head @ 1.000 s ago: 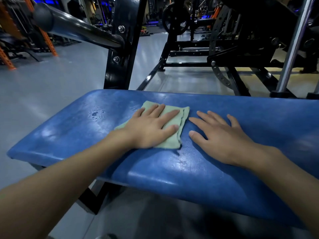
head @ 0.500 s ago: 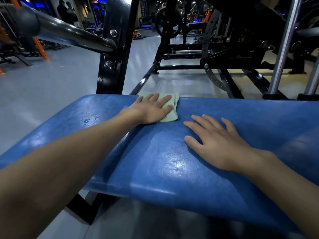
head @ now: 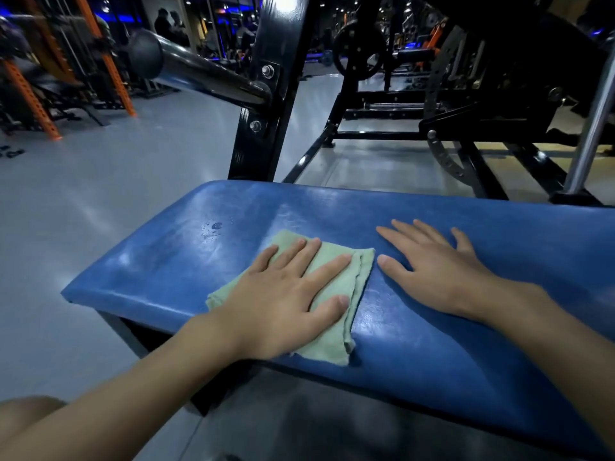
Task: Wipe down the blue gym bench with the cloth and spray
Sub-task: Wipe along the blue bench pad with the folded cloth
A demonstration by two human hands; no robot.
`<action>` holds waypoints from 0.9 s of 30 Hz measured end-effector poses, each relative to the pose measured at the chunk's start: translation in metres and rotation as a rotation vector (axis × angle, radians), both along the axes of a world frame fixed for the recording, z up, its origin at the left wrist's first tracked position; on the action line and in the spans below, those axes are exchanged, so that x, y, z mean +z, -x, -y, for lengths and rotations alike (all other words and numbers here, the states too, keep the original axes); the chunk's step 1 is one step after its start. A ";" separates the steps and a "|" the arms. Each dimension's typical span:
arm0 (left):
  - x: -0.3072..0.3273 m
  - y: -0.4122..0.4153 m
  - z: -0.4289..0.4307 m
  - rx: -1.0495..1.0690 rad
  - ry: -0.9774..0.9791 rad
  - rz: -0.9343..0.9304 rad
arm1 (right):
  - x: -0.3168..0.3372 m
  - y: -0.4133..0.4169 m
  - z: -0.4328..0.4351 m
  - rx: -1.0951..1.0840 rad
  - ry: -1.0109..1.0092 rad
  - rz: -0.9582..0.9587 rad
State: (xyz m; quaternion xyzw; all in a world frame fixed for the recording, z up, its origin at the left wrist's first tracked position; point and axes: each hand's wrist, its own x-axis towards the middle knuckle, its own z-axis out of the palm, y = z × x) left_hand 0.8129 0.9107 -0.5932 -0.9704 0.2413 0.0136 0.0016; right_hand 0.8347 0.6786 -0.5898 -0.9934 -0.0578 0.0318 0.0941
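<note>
The blue gym bench [head: 499,344] stretches across the view, its padded top shiny and scuffed. A folded light green cloth [head: 346,284] lies near the bench's front edge, left of the middle. My left hand [head: 286,301] presses flat on the cloth with fingers spread. My right hand [head: 432,271] rests flat on the bare pad just right of the cloth, holding nothing. A few liquid droplets [head: 214,226] sit on the pad beyond the cloth. No spray bottle is in view.
A black upright post [head: 266,94] with a steel bar [head: 199,74] rises behind the bench's far left. Black machine frames [head: 449,134] and a chrome pole [head: 592,121] stand behind on the right. Orange racks [head: 30,91] and people stand far left on the grey floor.
My left hand has pulled the cloth back from the far edge of the bench toward the near edge. My right hand has stayed flat on the pad.
</note>
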 end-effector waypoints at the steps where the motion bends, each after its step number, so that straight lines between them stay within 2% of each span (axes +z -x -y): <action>1: 0.000 -0.008 0.001 -0.004 0.008 -0.008 | -0.003 -0.002 0.000 -0.002 0.015 -0.017; 12: -0.003 -0.190 0.046 0.068 0.028 -0.044 | -0.007 -0.004 0.000 -0.007 0.047 -0.014; 15: 0.000 -0.214 0.057 0.103 0.018 -0.053 | -0.007 -0.003 -0.001 -0.008 0.035 -0.009; 20: -0.004 -0.178 0.040 0.069 0.047 -0.026 | -0.007 -0.003 0.000 -0.007 0.023 -0.008; 27: -0.003 -0.047 -0.013 0.006 0.001 0.018 | -0.004 -0.001 -0.001 -0.009 0.024 -0.021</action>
